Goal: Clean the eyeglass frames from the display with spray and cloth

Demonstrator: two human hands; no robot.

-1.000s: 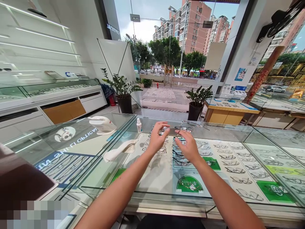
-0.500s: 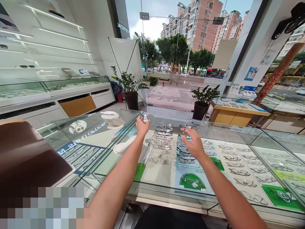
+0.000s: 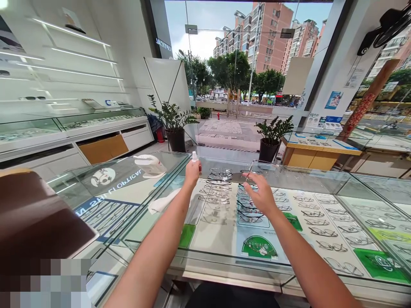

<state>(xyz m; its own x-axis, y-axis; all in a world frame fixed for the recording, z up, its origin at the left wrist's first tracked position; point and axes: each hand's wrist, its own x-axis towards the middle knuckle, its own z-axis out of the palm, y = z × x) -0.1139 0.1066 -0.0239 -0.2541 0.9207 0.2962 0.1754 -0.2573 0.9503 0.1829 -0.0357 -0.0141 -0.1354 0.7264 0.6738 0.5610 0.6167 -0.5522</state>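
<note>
My left hand [image 3: 192, 172] is closed round a small spray bottle [image 3: 194, 156], its pale top standing up above my fingers, over the far part of the glass showcase [image 3: 221, 252]. Between the thumb and fingers of my right hand [image 3: 259, 191] is a thin-rimmed pair of glasses [image 3: 252, 167], held tilted near the far edge. Just beyond and below that hand lie more eyeglass frames [image 3: 248, 205] in a column. Another row of frames [image 3: 218, 186] sits between my two hands. A white cloth [image 3: 163, 202] lies left of my left forearm.
A white curved object [image 3: 149, 166] stands on the glass at the left. Closer to me on that side is a brown panel [image 3: 38, 214]. Several frames fill the showcase's right side. Potted plants [image 3: 176, 139] stand beyond the counter, before a glass door.
The fingers of my left hand, spread round the spray bottle before, have closed on it. My right hand keeps the glasses in nearly the same place. The view has tilted up slightly.
</note>
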